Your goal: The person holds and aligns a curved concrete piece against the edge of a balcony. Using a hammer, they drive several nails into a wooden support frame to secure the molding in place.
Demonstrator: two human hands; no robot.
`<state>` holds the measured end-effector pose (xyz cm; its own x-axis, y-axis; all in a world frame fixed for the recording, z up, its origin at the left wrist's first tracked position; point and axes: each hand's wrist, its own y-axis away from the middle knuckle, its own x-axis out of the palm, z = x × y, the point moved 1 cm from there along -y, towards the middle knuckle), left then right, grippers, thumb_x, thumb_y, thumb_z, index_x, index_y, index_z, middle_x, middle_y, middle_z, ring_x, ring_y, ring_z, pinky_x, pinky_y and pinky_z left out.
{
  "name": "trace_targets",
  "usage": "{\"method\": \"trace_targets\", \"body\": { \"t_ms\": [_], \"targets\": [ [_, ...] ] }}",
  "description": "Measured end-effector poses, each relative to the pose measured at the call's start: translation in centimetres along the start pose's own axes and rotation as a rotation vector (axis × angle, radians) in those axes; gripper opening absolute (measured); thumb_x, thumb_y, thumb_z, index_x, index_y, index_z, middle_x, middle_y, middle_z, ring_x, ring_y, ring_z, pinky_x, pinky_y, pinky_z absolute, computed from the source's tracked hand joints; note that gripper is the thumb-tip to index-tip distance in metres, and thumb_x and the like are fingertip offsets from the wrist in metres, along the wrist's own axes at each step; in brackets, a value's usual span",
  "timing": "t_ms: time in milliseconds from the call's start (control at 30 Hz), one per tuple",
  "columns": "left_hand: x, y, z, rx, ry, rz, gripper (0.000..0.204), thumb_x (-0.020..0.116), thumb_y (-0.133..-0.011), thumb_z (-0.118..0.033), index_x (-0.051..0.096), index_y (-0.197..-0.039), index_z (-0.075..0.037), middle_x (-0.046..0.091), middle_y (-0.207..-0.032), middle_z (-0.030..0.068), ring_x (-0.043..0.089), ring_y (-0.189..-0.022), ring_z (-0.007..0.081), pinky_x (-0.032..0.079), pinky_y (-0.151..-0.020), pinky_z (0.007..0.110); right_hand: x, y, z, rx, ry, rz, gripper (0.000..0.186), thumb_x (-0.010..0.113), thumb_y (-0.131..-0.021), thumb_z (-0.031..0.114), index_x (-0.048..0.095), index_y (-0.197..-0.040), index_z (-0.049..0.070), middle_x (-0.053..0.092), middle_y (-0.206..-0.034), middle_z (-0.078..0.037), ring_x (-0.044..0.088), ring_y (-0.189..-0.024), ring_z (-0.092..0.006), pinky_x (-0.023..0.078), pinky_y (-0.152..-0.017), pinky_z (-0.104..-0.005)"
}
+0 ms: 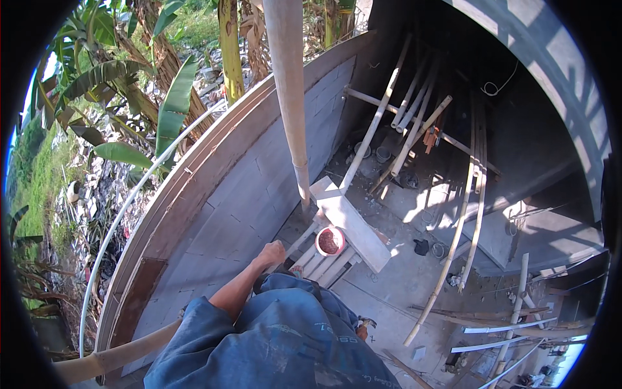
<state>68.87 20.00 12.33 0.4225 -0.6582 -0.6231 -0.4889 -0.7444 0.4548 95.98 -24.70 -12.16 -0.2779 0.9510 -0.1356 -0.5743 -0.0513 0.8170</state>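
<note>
My left hand point(273, 253) is closed in a fist in front of my body, near the block wall. What lies in it, if anything, is hidden. Just ahead, a red-rimmed bucket point(330, 241) with reddish-brown contents stands on the wooden slats point(333, 267) of a platform by my feet. A pale wide board point(353, 223) lies slantwise past the bucket. Low at my right side, only a small part of my right hand point(361, 333) shows beyond my shirt. Its fingers curl by a small object with a metallic-looking end point(368, 321), too small to name.
A thick upright bamboo pole point(289, 97) stands ahead; another bamboo pole point(123, 354) crosses at my lower left. The grey block wall point(243, 188) curves along my left, with banana plants point(175, 107) beyond. Several bamboo props point(453, 240) lean over the concrete floor point(395, 298) below.
</note>
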Motion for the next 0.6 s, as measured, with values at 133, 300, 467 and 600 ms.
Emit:
{"method": "trace_targets", "body": {
  "t_ms": [133, 300, 467, 600],
  "targets": [
    [-1.7, 2.2, 2.4, -0.122, 0.05, -0.022, 0.021, 0.065, -0.076, -0.013, 0.065, -0.092, 0.002, 0.07, -0.095, 0.0199, 0.069, -0.09, 0.0353, 0.054, -0.079, 0.041, -3.0, 1.0, 0.0, 0.029, -0.062, -0.019, 0.026, 0.041, -0.095, 0.023, 0.052, -0.075, 0.012, 0.048, -0.062, -0.006, 0.047, -0.053, -0.0195, 0.035, -0.045, -0.036],
    [-0.5, 3.8, 6.2, -0.321, 0.337, -0.114, 0.018, 0.058, -0.075, -0.003, 0.066, -0.091, -0.002, 0.074, -0.087, 0.0126, 0.07, -0.081, 0.0236, 0.054, -0.073, 0.035, -2.8, 7.4, 5.7, -0.156, 0.31, 0.032, 0.025, 0.04, -0.097, 0.024, 0.054, -0.083, 0.009, 0.052, -0.069, -0.011, 0.051, -0.06, -0.0258, 0.038, -0.052, -0.0402],
    [0.1, 3.4, 3.3, -0.301, 0.48, -0.04, 0.021, 0.049, -0.076, 0.001, 0.065, -0.09, -0.001, 0.074, -0.086, 0.0098, 0.069, -0.07, 0.0164, 0.054, -0.065, 0.031, -3.4, 10.7, 7.7, -0.437, 0.652, 0.093, 0.027, 0.038, -0.098, 0.026, 0.056, -0.092, 0.007, 0.057, -0.076, -0.016, 0.054, -0.067, -0.0321, 0.041, -0.058, -0.0444],
    [2.2, 2.0, 3.1, -0.287, 0.501, 0.028, 0.023, 0.046, -0.078, 0.002, 0.064, -0.092, -0.002, 0.074, -0.085, 0.0094, 0.069, -0.064, 0.0151, 0.055, -0.057, 0.028, -3.5, 12.5, 8.3, -0.707, 0.888, 0.136, 0.03, 0.037, -0.099, 0.027, 0.058, -0.098, 0.005, 0.06, -0.081, -0.019, 0.058, -0.073, -0.0371, 0.044, -0.063, -0.0478]
  ]
}}
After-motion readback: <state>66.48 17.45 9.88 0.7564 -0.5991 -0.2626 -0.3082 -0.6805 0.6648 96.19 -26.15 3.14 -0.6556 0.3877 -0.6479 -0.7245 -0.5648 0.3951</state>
